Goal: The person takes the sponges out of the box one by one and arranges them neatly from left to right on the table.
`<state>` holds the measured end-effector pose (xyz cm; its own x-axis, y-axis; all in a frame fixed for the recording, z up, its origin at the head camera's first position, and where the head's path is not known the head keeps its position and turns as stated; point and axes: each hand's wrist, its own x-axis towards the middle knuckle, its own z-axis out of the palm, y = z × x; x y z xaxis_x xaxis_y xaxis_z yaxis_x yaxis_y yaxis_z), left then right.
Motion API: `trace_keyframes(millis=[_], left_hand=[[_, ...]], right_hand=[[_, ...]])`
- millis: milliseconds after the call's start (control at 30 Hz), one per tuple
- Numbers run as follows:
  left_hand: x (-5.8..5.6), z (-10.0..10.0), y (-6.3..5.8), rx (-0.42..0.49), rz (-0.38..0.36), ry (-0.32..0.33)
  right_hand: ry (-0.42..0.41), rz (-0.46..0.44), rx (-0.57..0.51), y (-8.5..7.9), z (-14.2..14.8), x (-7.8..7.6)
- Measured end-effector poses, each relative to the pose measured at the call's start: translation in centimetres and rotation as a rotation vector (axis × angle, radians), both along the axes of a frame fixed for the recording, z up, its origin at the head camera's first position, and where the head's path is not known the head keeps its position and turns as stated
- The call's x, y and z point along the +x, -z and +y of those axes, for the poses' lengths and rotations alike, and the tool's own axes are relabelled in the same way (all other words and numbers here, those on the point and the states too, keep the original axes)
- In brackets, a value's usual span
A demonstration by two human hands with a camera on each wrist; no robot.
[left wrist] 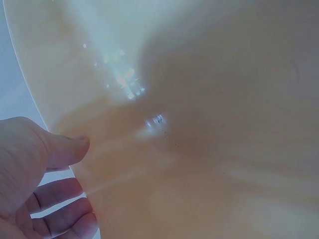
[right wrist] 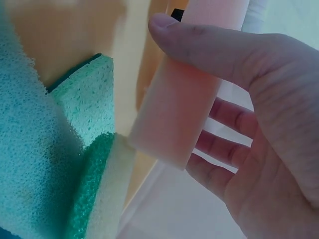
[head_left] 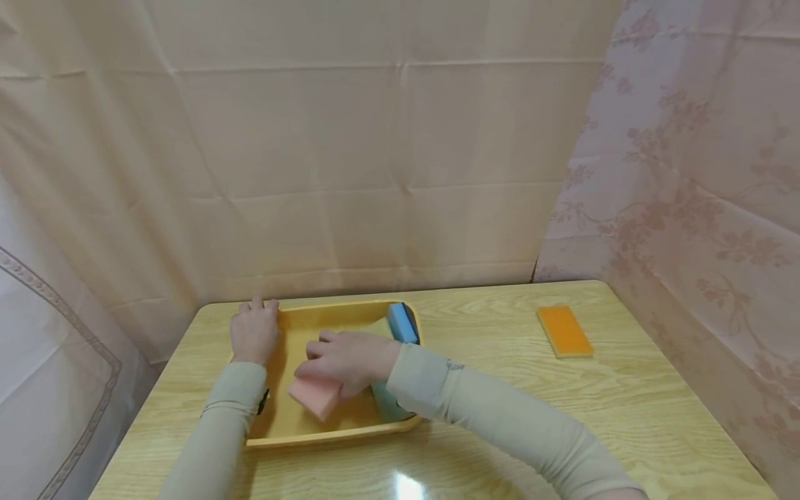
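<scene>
A pink sponge (right wrist: 172,109) is gripped between the thumb and fingers of my right hand (head_left: 351,361), tilted over the inside of a yellow plastic tray (head_left: 337,439). At the tray's left side, my left hand (head_left: 254,332) holds the rim, with its thumb (left wrist: 70,149) on the inner wall and the fingers curled behind. Along the right end of the tray lie a blue sponge (head_left: 402,323) and a green sponge (head_left: 389,404). The right wrist view also shows a scouring sponge (right wrist: 102,194) with a dark green face and cream body, close below the pink one.
An orange-topped sponge (head_left: 565,332) lies alone on the right side of the wood-grain table (head_left: 487,417). A beige curtain (head_left: 375,173) hangs behind the table's back edge, and a floral curtain (head_left: 706,229) hangs at the right.
</scene>
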<state>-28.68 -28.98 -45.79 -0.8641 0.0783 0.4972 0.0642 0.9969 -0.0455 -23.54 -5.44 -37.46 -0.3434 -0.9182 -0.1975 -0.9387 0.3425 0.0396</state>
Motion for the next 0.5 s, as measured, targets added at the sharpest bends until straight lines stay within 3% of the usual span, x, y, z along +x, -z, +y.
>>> trace_keyframes(millis=[233, 500], left_hand=[[0.0, -0.1, 0.1, 0.011, 0.034, 0.015], [0.0, -0.1, 0.3, 0.001, 0.023, 0.014]], right_hand=[[-0.04, 0.03, -0.03, 0.1, 1.0, -0.4], [-0.028, 0.007, -0.105, -0.2, 2.8, -0.7]])
